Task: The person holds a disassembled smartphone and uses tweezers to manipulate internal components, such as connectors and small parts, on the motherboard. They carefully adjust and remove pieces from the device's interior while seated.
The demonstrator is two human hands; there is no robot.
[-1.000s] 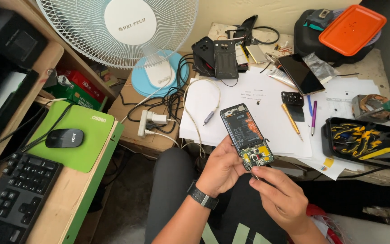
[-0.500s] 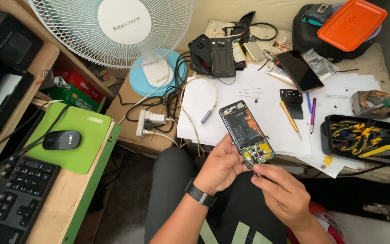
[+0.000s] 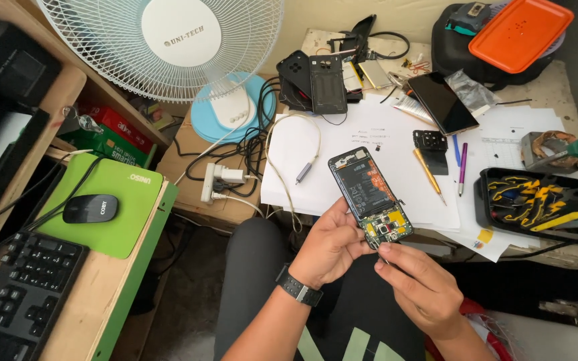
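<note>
An opened smartphone (image 3: 369, 197) with its back cover off shows a dark battery and a yellow-taped board at the near end. My left hand (image 3: 329, 247) grips it from the left side and holds it above my lap. My right hand (image 3: 423, 287) sits just below the phone's near end, its fingertips pinched at the board; anything between them is too small to make out. A dark watch is on my left wrist.
White paper sheets (image 3: 382, 134) cover the desk, with a black tool tray (image 3: 543, 204), pens, a spare phone (image 3: 443, 103), dark phone backs (image 3: 319, 83) and an orange lid (image 3: 520, 33). A white fan (image 3: 175, 47), power strip (image 3: 222, 184), mouse (image 3: 89, 208) and keyboard (image 3: 15, 301) are at the left.
The phone and both hands have stayed nearly still; my right fingertips have shifted slightly at the phone's near end. The view has drifted a little.
</note>
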